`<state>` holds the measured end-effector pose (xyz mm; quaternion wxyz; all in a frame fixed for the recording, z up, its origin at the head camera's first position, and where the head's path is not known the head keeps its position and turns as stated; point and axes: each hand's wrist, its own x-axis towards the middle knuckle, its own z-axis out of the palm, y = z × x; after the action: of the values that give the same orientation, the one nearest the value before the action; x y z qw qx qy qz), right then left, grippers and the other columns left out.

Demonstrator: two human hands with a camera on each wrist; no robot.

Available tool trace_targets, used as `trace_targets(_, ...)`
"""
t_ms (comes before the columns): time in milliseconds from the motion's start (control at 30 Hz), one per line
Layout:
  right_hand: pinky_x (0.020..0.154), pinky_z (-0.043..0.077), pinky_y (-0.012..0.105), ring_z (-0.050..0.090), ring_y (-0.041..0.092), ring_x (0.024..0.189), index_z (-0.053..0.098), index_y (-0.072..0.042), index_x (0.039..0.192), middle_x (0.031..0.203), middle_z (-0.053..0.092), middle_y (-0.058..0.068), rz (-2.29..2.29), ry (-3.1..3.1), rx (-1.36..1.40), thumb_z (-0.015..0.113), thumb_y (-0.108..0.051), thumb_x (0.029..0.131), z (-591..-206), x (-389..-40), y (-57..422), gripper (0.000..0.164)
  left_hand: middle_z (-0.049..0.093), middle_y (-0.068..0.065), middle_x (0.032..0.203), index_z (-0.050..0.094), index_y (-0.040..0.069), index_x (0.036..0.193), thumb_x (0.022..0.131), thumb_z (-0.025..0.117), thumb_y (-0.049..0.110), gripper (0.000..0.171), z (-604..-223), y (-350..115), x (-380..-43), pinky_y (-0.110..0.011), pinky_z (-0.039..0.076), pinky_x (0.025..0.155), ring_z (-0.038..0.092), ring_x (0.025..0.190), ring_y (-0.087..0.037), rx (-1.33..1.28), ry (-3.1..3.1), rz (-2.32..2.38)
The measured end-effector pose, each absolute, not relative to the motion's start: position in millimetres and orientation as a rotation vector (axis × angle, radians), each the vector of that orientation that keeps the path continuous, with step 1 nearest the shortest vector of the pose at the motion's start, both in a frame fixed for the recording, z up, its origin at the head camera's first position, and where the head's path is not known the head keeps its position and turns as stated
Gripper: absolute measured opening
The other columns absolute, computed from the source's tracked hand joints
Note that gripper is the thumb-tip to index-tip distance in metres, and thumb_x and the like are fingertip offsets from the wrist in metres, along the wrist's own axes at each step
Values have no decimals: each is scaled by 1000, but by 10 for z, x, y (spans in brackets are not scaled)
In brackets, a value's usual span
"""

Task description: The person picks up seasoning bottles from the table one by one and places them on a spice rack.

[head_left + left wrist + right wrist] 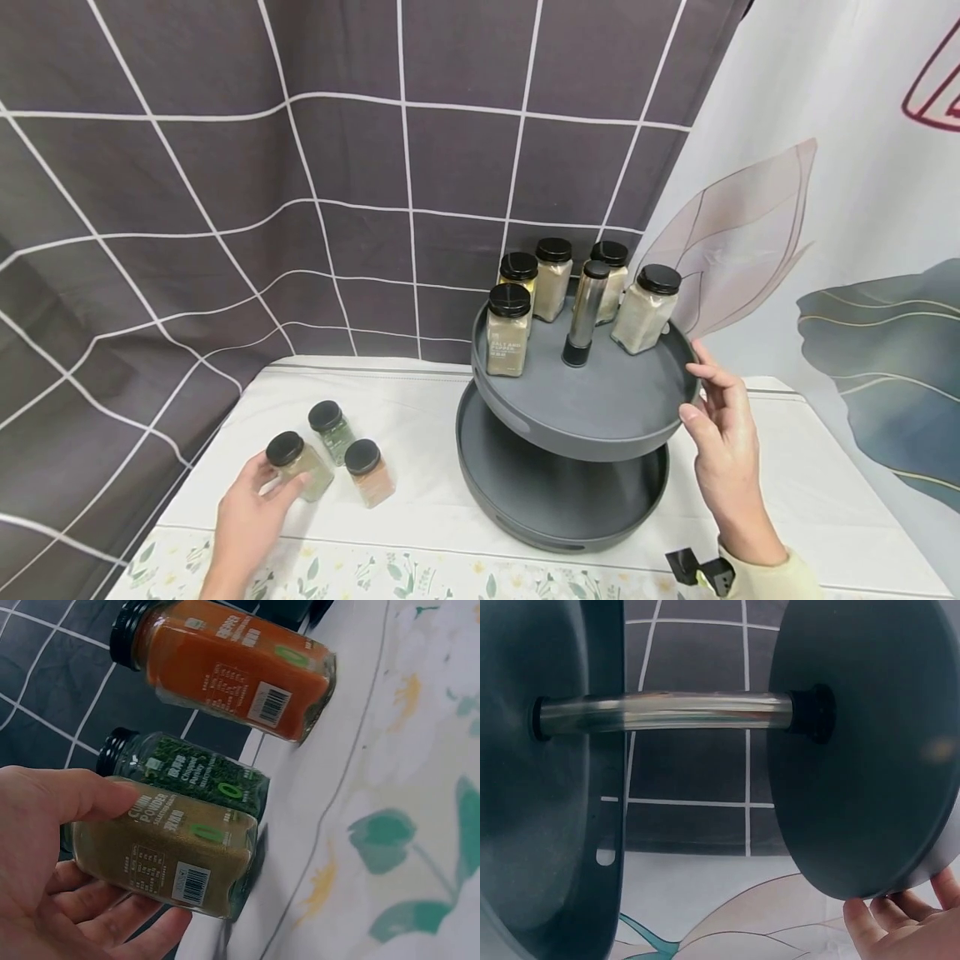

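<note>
My left hand point(251, 521) holds a cumin powder jar point(169, 847) with a black lid, its thumb across the label side and fingers beneath in the left wrist view. Right beside that jar are a chopped parsley jar point(334, 433) and a jar of orange pepper powder point(372, 475). On the right, my right hand point(723, 442) grips the rim of the upper tray point(592, 408) of a dark grey two-tier rack with thumb and fingertips. From the right wrist view, the fingers point(862, 922) lie at the tray's edge.
Several black-lidded spice jars, among them a salt and pepper jar point(507, 337), stand on the upper tray around a metal post point(587, 312). The lower tray point(525, 492) sits on the white table point(420, 400). A grid-patterned curtain point(360, 158) hangs behind.
</note>
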<state>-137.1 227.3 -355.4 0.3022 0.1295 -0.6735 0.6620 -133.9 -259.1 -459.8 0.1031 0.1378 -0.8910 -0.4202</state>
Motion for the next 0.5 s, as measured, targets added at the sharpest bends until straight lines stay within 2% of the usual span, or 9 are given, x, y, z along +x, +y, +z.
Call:
trace_targets(133,108,27,21,29,24,135,42,14,120,144,34,16,1699,-1785,384,44,12,87,-3577,-1373,2292,34,49,-30,126,41,3,135,83,66,43,70,-4559,-2599,-1317,-49,49,84,56,105,-43,411,-2603,-1221)
trace_targets(333,99,34,16,36,21,132,45,12,119,143,36,19,1635,-1792,400,44,13,86,-3593,-1387,2307,33,53,-27,123,45,3,132,82,71,34,64,-4459,-2598,-1323,-41,51,80,59,102,-41,419,-2514,-1228)
trace_targets(433,99,35,17,38,21,130,46,13,118,142,37,19,1595,-1832,357,44,12,87,-3590,-1384,2310,32,54,-26,123,45,2,132,81,71,34,65,-4403,-2600,-1326,-40,51,79,59,102,-41,443,-2500,-1216)
trace_targets(500,101,34,18,39,22,130,45,15,117,141,38,19,1574,-1860,316,45,11,87,-3583,-1375,2311,31,54,-25,123,45,3,132,81,72,33,65,-4364,-2605,-1324,-32,53,77,60,102,-40,452,-2485,-1220)
